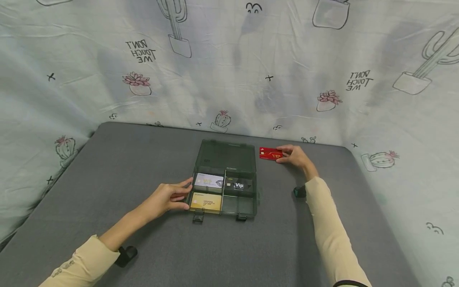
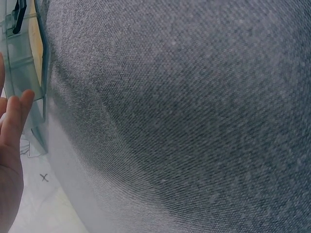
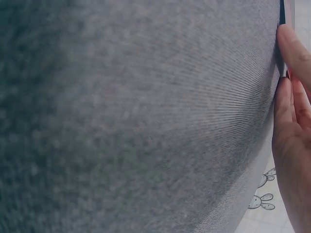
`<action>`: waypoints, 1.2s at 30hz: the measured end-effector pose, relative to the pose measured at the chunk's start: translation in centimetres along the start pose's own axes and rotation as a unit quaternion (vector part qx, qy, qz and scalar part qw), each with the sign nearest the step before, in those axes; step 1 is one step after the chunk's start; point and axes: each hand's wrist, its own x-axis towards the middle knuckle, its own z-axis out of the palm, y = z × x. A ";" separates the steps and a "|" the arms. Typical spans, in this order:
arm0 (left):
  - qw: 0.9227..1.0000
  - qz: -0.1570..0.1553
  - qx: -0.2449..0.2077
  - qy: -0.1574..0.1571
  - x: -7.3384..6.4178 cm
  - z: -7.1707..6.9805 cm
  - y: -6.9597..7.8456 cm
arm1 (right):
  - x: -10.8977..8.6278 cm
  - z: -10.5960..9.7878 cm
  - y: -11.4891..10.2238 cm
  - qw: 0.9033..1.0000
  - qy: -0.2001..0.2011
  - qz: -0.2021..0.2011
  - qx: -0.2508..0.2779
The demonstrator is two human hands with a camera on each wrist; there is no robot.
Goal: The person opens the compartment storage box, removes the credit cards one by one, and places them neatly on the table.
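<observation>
A dark green see-through case (image 1: 238, 205) lies with its lid (image 1: 226, 155) laid back on the table. In its compartments are a silver VIP card (image 1: 208, 180) at back left, a black VIP card (image 1: 238, 184) at back right and a gold card (image 1: 206, 201) at front left. My left hand (image 1: 168, 199) touches the case's left side with fairly straight fingers. In the left wrist view, those fingers (image 2: 14, 116) reach the case's edge. Right of the lid, my right hand (image 1: 295, 156) pinches the right end of a red VIP card (image 1: 269, 154) between thumb and fingers.
A grey cloth-covered table (image 1: 150, 159) carries the case. Behind it hangs a pale curtain (image 1: 229, 71) printed with cacti. Two latches, a left one (image 1: 198, 217) and a right one (image 1: 241, 217), jut from the case's front edge.
</observation>
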 end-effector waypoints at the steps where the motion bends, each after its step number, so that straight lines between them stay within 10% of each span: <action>1: 1.000 -0.001 0.000 -0.001 0.0 0.0 0.0 | 0.1 0.0 0.0 1.000 -0.002 0.003 0.003; 36: 1.000 -0.010 0.000 -0.003 0.8 -0.8 1.1 | 1.5 -1.0 -0.1 0.996 -0.034 0.042 0.071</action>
